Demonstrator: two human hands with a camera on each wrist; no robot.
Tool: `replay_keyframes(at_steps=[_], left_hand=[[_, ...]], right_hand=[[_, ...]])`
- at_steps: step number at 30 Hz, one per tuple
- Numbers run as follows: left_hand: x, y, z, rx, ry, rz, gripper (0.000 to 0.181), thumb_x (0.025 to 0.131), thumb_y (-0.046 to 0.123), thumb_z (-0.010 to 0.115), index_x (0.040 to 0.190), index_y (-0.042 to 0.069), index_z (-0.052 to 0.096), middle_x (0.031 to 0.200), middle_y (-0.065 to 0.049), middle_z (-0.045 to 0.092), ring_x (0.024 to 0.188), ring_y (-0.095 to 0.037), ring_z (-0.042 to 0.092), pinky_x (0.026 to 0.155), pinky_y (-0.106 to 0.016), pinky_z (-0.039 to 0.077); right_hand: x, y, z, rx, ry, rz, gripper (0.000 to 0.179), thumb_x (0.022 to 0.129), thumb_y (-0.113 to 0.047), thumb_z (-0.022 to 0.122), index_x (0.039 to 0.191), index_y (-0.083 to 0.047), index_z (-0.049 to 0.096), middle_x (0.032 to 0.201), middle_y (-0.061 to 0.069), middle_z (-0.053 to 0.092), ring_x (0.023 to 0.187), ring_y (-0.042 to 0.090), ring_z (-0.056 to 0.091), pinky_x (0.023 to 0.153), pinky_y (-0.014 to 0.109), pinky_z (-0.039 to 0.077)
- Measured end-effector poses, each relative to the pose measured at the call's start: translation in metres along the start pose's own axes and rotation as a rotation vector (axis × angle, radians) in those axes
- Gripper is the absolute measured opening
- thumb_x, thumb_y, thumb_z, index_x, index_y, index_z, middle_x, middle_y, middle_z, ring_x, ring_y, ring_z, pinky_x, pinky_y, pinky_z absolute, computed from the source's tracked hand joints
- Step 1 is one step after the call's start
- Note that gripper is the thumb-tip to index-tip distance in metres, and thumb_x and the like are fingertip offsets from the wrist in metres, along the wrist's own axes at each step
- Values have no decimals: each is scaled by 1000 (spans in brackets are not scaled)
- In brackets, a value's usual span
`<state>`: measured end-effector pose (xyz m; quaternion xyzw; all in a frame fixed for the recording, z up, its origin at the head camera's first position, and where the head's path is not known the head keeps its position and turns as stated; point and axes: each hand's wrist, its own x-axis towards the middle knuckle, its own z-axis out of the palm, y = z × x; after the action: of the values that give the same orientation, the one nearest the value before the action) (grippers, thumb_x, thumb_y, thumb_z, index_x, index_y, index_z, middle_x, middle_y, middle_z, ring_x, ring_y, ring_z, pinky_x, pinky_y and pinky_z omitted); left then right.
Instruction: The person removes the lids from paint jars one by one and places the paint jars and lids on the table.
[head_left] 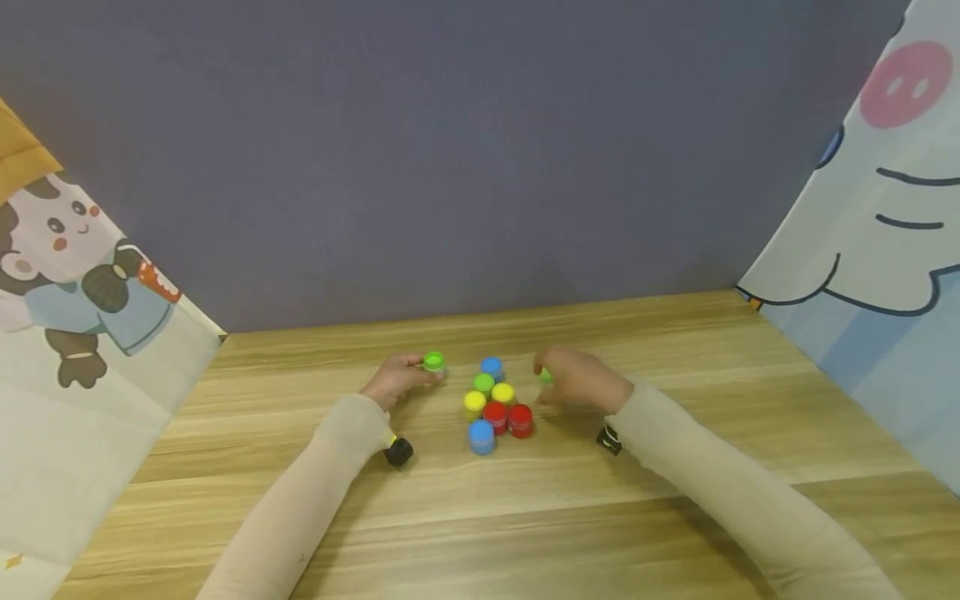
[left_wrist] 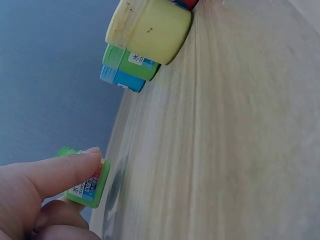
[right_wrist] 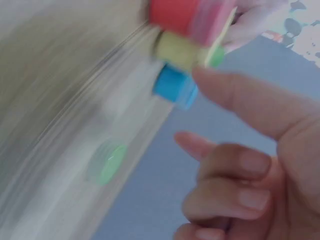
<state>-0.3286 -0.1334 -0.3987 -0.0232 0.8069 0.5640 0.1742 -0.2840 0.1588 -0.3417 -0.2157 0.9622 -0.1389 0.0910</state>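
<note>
My left hand (head_left: 396, 379) pinches a small green paint jar (head_left: 434, 367) between thumb and fingers, at the left of the jar group. In the left wrist view, the printed label of this jar (left_wrist: 89, 186) shows beside the thumb. My right hand (head_left: 579, 381) is over the table to the right of the group, holding nothing. Its thumb and index finger are apart and the other fingers curl loosely in the right wrist view. Near it a green jar lid (right_wrist: 108, 162) lies on the table, partly hidden by the hand in the head view.
Between the hands stand several jars: a back blue jar (head_left: 492, 368), a green jar (head_left: 483, 383), a yellow jar (head_left: 475, 405), a red jar (head_left: 521, 421) and a front blue jar (head_left: 482, 437) among them. A grey panel (head_left: 480, 167) rises behind the wooden table (head_left: 525, 533).
</note>
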Motion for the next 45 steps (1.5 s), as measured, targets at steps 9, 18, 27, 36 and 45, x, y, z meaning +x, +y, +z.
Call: replay_keyframes(at_steps=[9,18,27,36,45], left_hand=[[3,-3,4,-22,16,22,48,85,11,69,129,2,53,133,-16,52,120,-32,46,105,-46,32],[4,-2,6,-16,20,10,48,85,12,69,129,3,54,134,-14,52,121,-32,46,104,-47,33],[3,-2,6,-52,19,9,47,83,9,70,127,4,55,130,-13,55,118,-30,48,105,-48,32],[-5,-6,1,-46,21,38,71,81,16,73,141,2,38,142,-16,42,129,-38,37,106,-56,28],[-28,-6,-3,-29,78,77,65,86,18,67,140,2,36,123,-20,53,116,-34,48,102,-52,34]], right_hand=[[-12,-30,9,-19,-61,-66,40,75,-35,79,94,-4,61,75,-1,56,65,14,47,58,28,41],[-14,-38,16,-70,-11,-88,31,76,-29,78,77,-8,56,62,-3,48,56,11,41,49,24,32],[-13,-41,18,-45,2,-90,28,76,-25,77,73,-10,54,63,-3,50,57,12,45,50,25,36],[-12,-39,19,-40,-2,-76,26,77,-25,76,74,-10,55,64,-3,52,58,13,47,51,25,38],[-19,-41,18,-34,-18,-74,24,79,-25,75,77,-10,56,64,-2,51,57,13,46,51,26,39]])
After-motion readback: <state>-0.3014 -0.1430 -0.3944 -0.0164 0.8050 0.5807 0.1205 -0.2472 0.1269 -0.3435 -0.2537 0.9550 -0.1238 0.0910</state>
